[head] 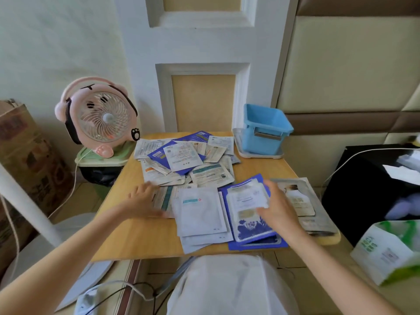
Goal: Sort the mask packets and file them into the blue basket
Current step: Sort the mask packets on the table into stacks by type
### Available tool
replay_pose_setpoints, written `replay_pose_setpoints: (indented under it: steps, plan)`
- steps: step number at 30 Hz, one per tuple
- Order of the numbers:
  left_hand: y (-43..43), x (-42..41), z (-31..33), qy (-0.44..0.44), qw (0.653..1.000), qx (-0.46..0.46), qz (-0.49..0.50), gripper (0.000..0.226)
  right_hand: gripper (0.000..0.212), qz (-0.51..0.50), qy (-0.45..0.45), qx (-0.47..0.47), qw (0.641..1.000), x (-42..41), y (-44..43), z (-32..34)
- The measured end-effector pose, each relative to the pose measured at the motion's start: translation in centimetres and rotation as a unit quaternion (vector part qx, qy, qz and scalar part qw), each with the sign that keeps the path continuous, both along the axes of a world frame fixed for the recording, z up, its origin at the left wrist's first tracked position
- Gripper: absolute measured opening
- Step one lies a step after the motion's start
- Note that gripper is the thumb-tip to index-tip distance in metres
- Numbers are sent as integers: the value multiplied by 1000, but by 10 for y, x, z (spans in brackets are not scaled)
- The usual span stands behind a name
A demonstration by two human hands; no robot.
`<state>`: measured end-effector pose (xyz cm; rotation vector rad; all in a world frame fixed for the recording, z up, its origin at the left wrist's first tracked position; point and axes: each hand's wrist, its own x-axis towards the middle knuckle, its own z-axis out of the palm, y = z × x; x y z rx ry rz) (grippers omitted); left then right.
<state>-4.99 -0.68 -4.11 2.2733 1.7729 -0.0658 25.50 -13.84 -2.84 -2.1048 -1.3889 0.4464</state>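
Observation:
A loose pile of mask packets (pixel 186 160) covers the back of the small wooden table (pixel 141 235). Nearer me lie a stack of white packets (pixel 200 212), a stack of blue-and-white packets (pixel 247 223) and grey packets (pixel 302 201) at the right. The blue basket (pixel 266 130) stands empty at the table's back right corner on a white tray (pixel 259 155). My left hand (pixel 145 198) rests flat, fingers spread, on packets at the left. My right hand (pixel 277 208) holds the top blue-and-white packet by its right edge, thumb on its face.
A pink desk fan (pixel 100 119) sits on a green bin (pixel 102 159) left of the table, with a cardboard box (pixel 22 155) beyond. A black unit (pixel 363 189) and a green-and-white pack (pixel 386 251) stand at the right. Cables (pixel 136 289) run on the floor.

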Motion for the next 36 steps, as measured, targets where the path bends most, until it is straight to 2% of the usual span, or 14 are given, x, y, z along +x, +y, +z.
replay_pose_setpoints:
  steps: [2,4,7,9,11,12,14,17,19,21,24,30,34,36]
  plan:
    - [-4,-8,-9,14,998,-53,-33,126,58,33,-170,-16,985,-6,-2,-12]
    - [-7,-14,-10,-10,999,-30,-42,134,58,98,-202,49,973,-12,2,-15]
    - [-16,-12,-9,103,985,92,-102,89,51,220,-183,66,956,-23,12,-19]
    - [-20,-13,-11,166,959,163,-163,62,68,271,-226,-2,936,-28,17,-31]
    - [-18,-26,-18,154,949,198,-190,56,100,292,-266,-53,917,-27,19,-44]
    - [-16,-33,-19,127,948,224,-184,52,104,292,-270,-60,915,-25,20,-47]
    - [-13,-46,-13,34,944,296,-143,39,96,291,-257,-68,919,-25,22,-45]
    - [-14,-54,14,-131,901,412,-38,17,77,285,-206,-75,933,-26,23,-40]
    - [-14,-53,35,-210,866,454,4,13,66,263,-120,-39,957,-30,23,-33]
    - [-14,-45,52,-295,835,461,56,15,63,238,-24,40,970,-37,24,-23]
    - [-12,-26,65,-407,804,416,121,14,56,245,101,113,958,-54,25,-3]
    - [-20,6,63,-397,850,346,8,16,45,247,426,89,866,-67,29,26]
    - [-18,11,66,-406,874,266,-32,21,57,203,449,119,862,-54,34,31]
    - [-24,18,75,-474,858,195,-22,18,56,215,411,102,880,-51,34,35]
